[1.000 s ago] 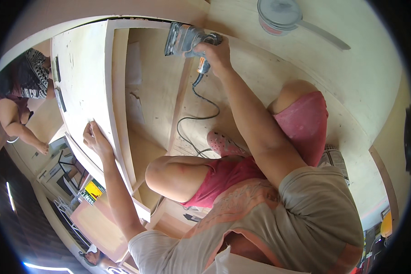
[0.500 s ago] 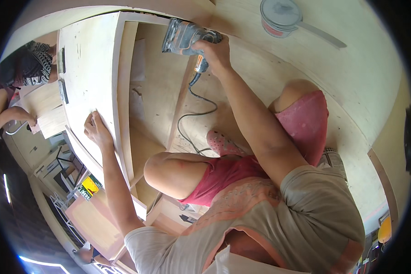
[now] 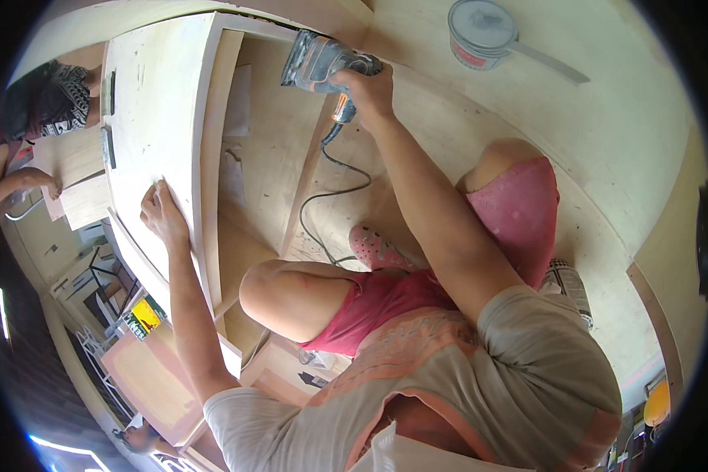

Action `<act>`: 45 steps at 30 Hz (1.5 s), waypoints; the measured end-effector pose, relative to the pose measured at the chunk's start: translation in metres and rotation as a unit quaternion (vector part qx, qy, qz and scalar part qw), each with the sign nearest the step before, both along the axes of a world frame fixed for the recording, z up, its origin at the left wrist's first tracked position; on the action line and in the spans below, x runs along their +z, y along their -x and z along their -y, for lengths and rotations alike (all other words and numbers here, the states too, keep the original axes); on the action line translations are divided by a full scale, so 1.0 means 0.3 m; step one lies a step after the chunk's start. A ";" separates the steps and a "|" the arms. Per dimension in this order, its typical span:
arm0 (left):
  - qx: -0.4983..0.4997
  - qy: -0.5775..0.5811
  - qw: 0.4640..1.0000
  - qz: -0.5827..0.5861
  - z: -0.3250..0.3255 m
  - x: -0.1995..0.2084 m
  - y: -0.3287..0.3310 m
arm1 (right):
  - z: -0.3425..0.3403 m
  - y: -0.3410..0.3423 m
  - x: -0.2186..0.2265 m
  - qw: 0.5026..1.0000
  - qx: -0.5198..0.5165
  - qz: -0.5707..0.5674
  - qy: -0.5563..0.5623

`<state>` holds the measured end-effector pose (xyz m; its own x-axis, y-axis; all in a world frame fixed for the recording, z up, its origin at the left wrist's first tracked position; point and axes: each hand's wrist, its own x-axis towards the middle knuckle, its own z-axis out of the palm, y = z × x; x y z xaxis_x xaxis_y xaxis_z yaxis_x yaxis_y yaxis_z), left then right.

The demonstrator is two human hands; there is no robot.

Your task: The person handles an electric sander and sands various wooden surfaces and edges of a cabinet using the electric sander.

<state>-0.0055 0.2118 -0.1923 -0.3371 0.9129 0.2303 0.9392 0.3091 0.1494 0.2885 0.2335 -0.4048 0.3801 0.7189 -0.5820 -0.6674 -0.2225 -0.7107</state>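
Note:
My right hand (image 3: pixel 370 88) grips a grey-and-black electric sander (image 3: pixel 322 64) with orange parts. It is held at the far upper corner of a wooden cabinet frame (image 3: pixel 279 30), its flat pad facing left. Whether the pad touches the frame, I cannot tell. A dark power cord (image 3: pixel 344 161) runs from the sander's handle down toward my foot. My left hand (image 3: pixel 165 216) rests on the white-painted cabinet panel (image 3: pixel 153 118), its fingers bent and drawn together at the tips. Anything between those fingertips is too small or hidden to make out.
A lidded bucket (image 3: pixel 482 35) with a long flat strip (image 3: pixel 554 63) beside it stands at the far right. Near my right knee is a patterned can (image 3: pixel 568 287). Another person's arm (image 3: pixel 23 182) rests by wooden boards (image 3: pixel 79 177) at the left. The cabinet interior (image 3: pixel 267 134) lies open before me.
The view has shifted slightly. My right hand still holds the sander at nearly the same spot, and my left hand stays on the white panel.

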 end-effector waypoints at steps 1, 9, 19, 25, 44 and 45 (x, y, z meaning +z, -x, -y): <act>0.004 -0.004 1.000 0.004 0.000 -0.004 -0.003 | 0.001 -0.003 0.005 1.000 0.004 -0.001 0.012; -0.003 -0.007 1.000 0.005 -0.001 -0.017 0.032 | 0.019 -0.002 0.151 0.998 -0.011 0.042 -0.052; 0.007 0.001 1.000 0.008 -0.002 -0.014 0.015 | 0.010 -0.026 0.207 0.999 0.029 0.042 0.012; 0.000 0.002 1.000 -0.007 -0.003 -0.014 0.029 | 0.020 -0.014 0.274 0.996 0.021 0.066 -0.048; -0.024 -0.003 1.000 -0.010 -0.010 -0.014 0.035 | 0.116 -0.044 -0.091 0.954 0.171 0.243 0.037; -0.027 -0.002 1.000 -0.009 -0.007 -0.010 0.033 | 0.132 -0.030 -0.100 0.937 0.197 0.287 0.025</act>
